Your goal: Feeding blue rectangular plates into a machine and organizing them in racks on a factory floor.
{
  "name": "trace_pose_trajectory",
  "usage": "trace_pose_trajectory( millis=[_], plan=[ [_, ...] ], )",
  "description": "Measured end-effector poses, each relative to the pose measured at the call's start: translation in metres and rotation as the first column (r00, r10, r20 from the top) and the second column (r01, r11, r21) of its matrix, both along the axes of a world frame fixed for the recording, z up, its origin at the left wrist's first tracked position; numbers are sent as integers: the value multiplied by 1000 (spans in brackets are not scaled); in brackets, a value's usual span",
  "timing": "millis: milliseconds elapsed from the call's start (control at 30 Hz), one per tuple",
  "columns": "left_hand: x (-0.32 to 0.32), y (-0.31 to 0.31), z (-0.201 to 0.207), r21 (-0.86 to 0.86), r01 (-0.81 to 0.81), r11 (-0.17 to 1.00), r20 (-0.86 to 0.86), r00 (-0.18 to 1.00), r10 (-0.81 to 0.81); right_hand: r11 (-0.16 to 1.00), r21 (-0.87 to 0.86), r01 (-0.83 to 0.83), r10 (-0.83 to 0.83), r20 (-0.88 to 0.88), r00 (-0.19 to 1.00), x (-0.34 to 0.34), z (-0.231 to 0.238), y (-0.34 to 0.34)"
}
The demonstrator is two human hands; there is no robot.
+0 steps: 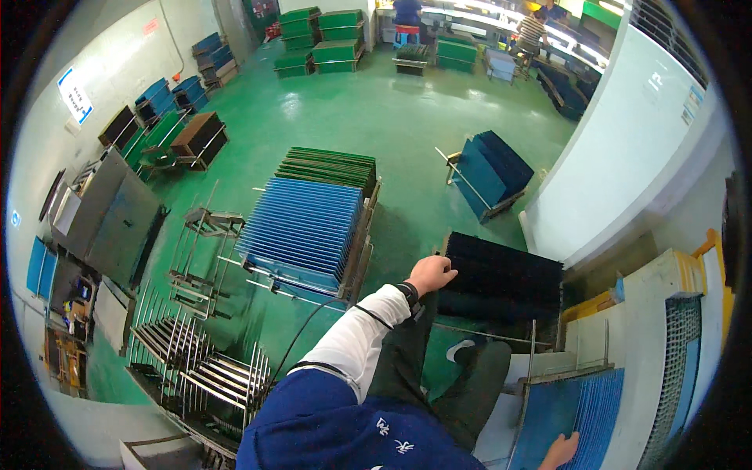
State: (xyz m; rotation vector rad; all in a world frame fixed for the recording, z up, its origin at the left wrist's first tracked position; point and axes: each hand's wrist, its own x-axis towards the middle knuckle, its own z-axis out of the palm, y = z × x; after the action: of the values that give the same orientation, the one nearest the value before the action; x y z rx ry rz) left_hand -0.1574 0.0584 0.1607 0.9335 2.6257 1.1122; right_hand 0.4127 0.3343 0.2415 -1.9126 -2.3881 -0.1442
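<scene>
My left hand (432, 275), with a dark band on its wrist, is curled beside the near left corner of a rack of black panels (501, 274), just past my knee. Its fingertips are partly hidden, so what they grip, if anything, cannot be made out. At the bottom right, my right hand (559, 453) is partly cut off by the frame's edge. Its fingers pinch the top edge of a thin blue panel in a rack of closely set upright blue panels (599, 403). A broad blue face (548, 411) shows on that rack's left side.
Ahead to the left stand racks of blue panels (301, 227) and green panels (329, 166). An empty metal frame (200, 258) and a rack of metal rods (204, 360) stand at left. Another blue rack (489, 176) sits near the white pillar (619, 149). People work at a far bench.
</scene>
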Motion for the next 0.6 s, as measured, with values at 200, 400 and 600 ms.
trace_pose_trajectory(
  millis=[200,400,600],
  plan=[
    [3,8,5,-4,2,1000,31,1000,-2,989,119,-85,94,-72,993,54,-48,48],
    [7,7,12,29,20,999,36,999,-21,996,-19,-83,83,34,996,45,27,23],
    [12,20,48,-92,110,990,113,989,-99,981,185,-52,59,-36,998,162,87,104]
  ],
)
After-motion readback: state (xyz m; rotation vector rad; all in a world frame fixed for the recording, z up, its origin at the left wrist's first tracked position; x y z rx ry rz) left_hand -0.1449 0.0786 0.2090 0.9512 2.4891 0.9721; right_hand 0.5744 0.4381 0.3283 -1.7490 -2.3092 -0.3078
